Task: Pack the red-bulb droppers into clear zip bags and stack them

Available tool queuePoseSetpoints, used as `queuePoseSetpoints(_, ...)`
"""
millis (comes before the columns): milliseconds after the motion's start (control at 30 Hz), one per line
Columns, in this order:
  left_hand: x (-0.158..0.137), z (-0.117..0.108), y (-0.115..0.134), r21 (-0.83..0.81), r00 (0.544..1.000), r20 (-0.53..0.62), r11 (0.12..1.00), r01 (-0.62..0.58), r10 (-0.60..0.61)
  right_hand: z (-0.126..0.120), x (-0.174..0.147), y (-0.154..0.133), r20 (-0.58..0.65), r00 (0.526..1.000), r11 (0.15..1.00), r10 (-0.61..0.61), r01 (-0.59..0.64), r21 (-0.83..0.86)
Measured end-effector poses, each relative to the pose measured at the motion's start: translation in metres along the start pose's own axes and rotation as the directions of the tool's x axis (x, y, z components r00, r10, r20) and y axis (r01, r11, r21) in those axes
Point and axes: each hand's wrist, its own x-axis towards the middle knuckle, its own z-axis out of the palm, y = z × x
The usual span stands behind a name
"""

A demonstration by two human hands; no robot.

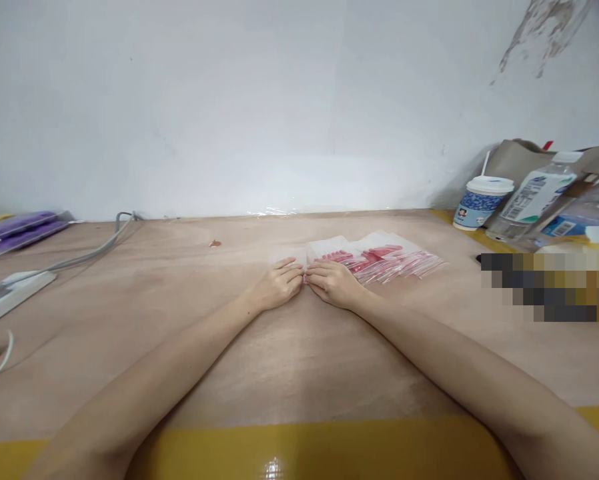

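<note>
My left hand (280, 283) and my right hand (333, 283) meet over the middle of the table, fingertips almost touching. Between and behind them lies a small clear plastic bag (288, 255), its edge pinched by the fingers of both hands; what it contains is mostly hidden. Just right of my right hand, a fanned-out pile of clear plastic bags (397, 260) with red pieces inside rests flat on the table. The red pieces (382, 253) are too small to name.
At the back right stand a paper cup with a straw (482, 202), a plastic bottle (537, 197) and a grey bag (514, 160). A blurred-out patch (544, 287) is in front of them. To the left are purple packets (24, 230), a power strip (24, 297) and a grey cable (94, 253).
</note>
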Motion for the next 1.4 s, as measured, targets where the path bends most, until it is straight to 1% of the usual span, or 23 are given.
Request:
queuePoseSetpoints(200, -0.014, -0.014, -0.006, 0.044, 0.999, -0.007, 0.998, -0.041, 0.041, -0.002, 0.001, 0.000, -0.022, 0.999, 0.999, -0.046, 0.046, -0.004)
queuePoseSetpoints(300, -0.028, -0.024, -0.010, 0.066, 0.999, 0.020, 0.997, -0.050, 0.049, -0.001, 0.001, 0.000, -0.024, 0.998, 0.998, -0.056, 0.057, 0.013)
queuePoseSetpoints(400, -0.040, -0.033, -0.015, 0.070, 0.999, 0.045, 0.997, -0.034, 0.031, -0.001, 0.001, 0.001, -0.015, 0.998, 0.998, -0.058, 0.058, 0.020)
queuePoseSetpoints(600, -0.055, -0.044, -0.018, 0.130, 0.999, 0.013, 0.991, -0.040, 0.039, -0.001, 0.002, -0.001, -0.007, 0.998, 0.998, -0.069, 0.069, 0.011)
queuePoseSetpoints(800, -0.058, -0.047, -0.016, 0.133, 0.998, 0.059, 0.991, -0.007, -0.001, -0.002, 0.001, 0.000, 0.022, 0.998, 0.998, -0.059, 0.059, 0.011)
queuePoseSetpoints(833, -0.057, -0.049, -0.014, 0.128, 0.997, 0.072, 0.992, 0.013, -0.022, -0.003, 0.000, 0.000, 0.032, 0.998, 0.999, -0.050, 0.050, 0.009)
queuePoseSetpoints(867, -0.055, -0.050, -0.011, 0.121, 0.994, 0.088, 0.991, 0.059, -0.070, -0.006, -0.002, 0.000, 0.046, 0.998, 0.999, -0.033, 0.033, 0.002)
queuePoseSetpoints(900, -0.051, -0.051, -0.006, 0.113, 0.983, 0.112, 0.984, 0.134, -0.147, -0.009, -0.003, 0.001, 0.070, 0.998, 1.000, -0.005, 0.006, -0.013)
queuePoseSetpoints(933, -0.046, -0.051, -0.001, 0.104, 0.958, 0.147, 0.967, 0.233, -0.247, -0.012, -0.005, 0.001, 0.101, 0.994, 0.999, 0.036, -0.032, -0.042)
queuePoseSetpoints(967, -0.040, -0.051, 0.005, 0.100, 0.914, 0.186, 0.933, 0.347, -0.360, -0.016, -0.007, 0.000, 0.133, 0.987, 0.993, 0.095, -0.084, -0.086)
queuePoseSetpoints(1000, -0.033, -0.049, 0.011, 0.093, 0.860, 0.246, 0.894, 0.439, -0.447, -0.020, -0.009, 0.000, 0.160, 0.972, 0.978, 0.172, -0.150, -0.145)
queuePoseSetpoints(1033, -0.026, -0.046, 0.017, 0.079, 0.814, 0.310, 0.866, 0.493, -0.492, -0.023, -0.010, -0.001, 0.178, 0.950, 0.953, 0.257, -0.219, -0.210)
queuePoseSetpoints(1067, -0.019, -0.041, 0.022, 0.064, 0.777, 0.371, 0.848, 0.526, -0.509, -0.026, -0.012, -0.001, 0.185, 0.922, 0.919, 0.341, -0.285, -0.273)
queuePoseSetpoints(1133, -0.007, -0.031, 0.028, 0.025, 0.716, 0.494, 0.831, 0.556, -0.494, -0.028, -0.014, -0.003, 0.182, 0.856, 0.841, 0.485, -0.398, -0.367)
queuePoseSetpoints(1200, -0.002, -0.023, 0.026, -0.007, 0.684, 0.564, 0.826, 0.564, -0.463, -0.027, -0.014, -0.003, 0.193, 0.801, 0.791, 0.567, -0.463, -0.400)
queuePoseSetpoints(1233, -0.003, -0.020, 0.022, -0.014, 0.682, 0.572, 0.826, 0.564, -0.456, -0.026, -0.015, -0.003, 0.202, 0.787, 0.783, 0.583, -0.477, -0.399)
queuePoseSetpoints(1267, -0.008, -0.018, 0.016, -0.014, 0.689, 0.564, 0.829, 0.559, -0.455, -0.025, -0.015, -0.003, 0.209, 0.785, 0.786, 0.584, -0.482, -0.388)
queuePoseSetpoints(1300, -0.015, -0.018, 0.009, -0.004, 0.705, 0.538, 0.835, 0.550, -0.462, -0.023, -0.015, -0.003, 0.212, 0.793, 0.798, 0.571, -0.476, -0.369)
queuePoseSetpoints(1333, -0.025, -0.019, 0.000, 0.008, 0.727, 0.503, 0.845, 0.535, -0.466, -0.022, -0.016, -0.002, 0.211, 0.808, 0.814, 0.551, -0.465, -0.347)
queuePoseSetpoints(1400, -0.052, -0.027, -0.019, 0.038, 0.799, 0.399, 0.878, 0.477, -0.451, -0.019, -0.017, 0.000, 0.202, 0.841, 0.848, 0.502, -0.434, -0.304)
